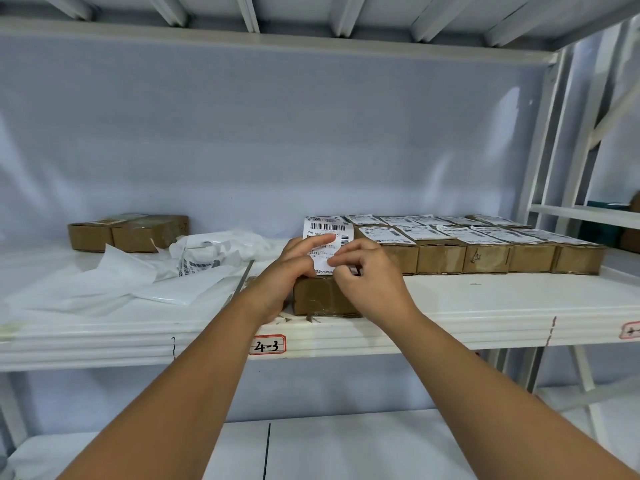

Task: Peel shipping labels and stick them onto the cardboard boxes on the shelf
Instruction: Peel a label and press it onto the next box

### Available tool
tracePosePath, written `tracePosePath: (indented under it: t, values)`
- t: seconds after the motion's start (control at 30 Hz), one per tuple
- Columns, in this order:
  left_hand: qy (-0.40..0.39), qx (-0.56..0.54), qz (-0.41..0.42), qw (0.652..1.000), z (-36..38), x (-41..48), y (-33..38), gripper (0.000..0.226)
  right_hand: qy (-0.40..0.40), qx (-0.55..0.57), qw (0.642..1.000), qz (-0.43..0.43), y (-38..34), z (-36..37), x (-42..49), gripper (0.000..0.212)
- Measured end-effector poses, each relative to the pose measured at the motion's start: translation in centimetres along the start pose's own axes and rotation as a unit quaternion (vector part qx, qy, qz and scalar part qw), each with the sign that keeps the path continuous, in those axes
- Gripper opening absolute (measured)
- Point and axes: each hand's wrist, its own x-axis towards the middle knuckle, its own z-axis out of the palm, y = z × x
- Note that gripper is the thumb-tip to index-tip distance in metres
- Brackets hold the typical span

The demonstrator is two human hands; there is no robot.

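A white shipping label (pixel 326 233) with a barcode stands upright over a brown cardboard box (pixel 320 296) near the shelf's front edge. My left hand (pixel 294 268) holds the label from the left, its forefinger stretched across the print. My right hand (pixel 365 271) pinches the label's lower right corner between thumb and forefinger. Both hands hide the box's top and the label's lower part. To the right, several labelled cardboard boxes (pixel 485 251) sit in rows. Two unlabelled boxes (pixel 128 233) stand at the back left.
Peeled white backing sheets and crumpled paper (pixel 156 275) lie piled on the left of the white shelf (pixel 485 317). A tag reading 4-3 (pixel 267 345) is stuck on the front edge. A lower shelf (pixel 346 445) lies below, and the rack's uprights (pixel 554 168) stand at right.
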Motion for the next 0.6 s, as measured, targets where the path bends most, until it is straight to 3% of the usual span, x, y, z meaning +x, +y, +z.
tracePosePath:
  t: [0.2,0.33,0.47,0.6]
  values:
    - [-0.009,0.009,0.005,1.0,-0.1,0.1,-0.1,0.061,0.022,-0.043,0.999,-0.016,0.3,0.6,-0.2,0.023]
    - [-0.012,0.025,0.003,1.0,-0.2,0.1,-0.2,0.061,0.044,-0.044,0.998,0.025,1.0,0.9,-0.7,0.028]
    - [-0.007,0.004,-0.001,1.0,-0.2,0.1,-0.2,0.057,0.028,0.005,0.998,0.05,1.2,0.8,-0.5,0.027]
    - [0.016,0.016,0.005,1.0,-0.1,0.0,-0.1,0.037,-0.007,0.068,0.996,0.058,1.2,0.7,-0.5,0.03]
